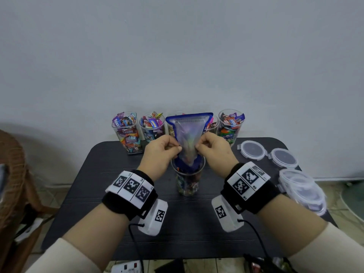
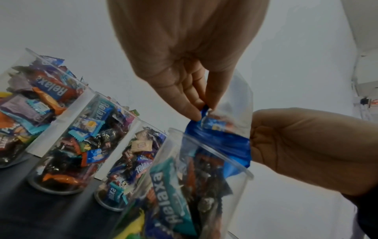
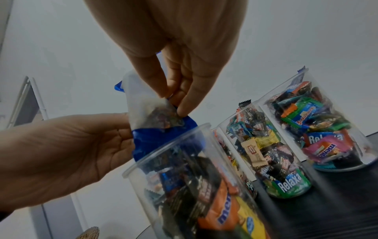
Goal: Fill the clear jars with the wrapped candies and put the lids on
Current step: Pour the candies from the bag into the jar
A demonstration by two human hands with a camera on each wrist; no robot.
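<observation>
Pinching an upturned blue-edged bag (image 1: 188, 134), left hand (image 1: 157, 154) and right hand (image 1: 215, 149) hold it over the jar (image 1: 188, 182) mid-table (image 1: 110, 174). Left wrist: thumb and fingers (image 2: 191, 108) clamp the plastic; candies (image 2: 169, 190) half fill the jar. Right wrist: fingertips (image 3: 185, 106) nip the bag's side.

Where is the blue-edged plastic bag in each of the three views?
Head: centre, blue-edged bag upended over the near jar.
Left wrist: right of centre, bag entering the jar's rim.
Right wrist: left of centre, bag above the rim.
Shared landmark: that near jar.
</observation>
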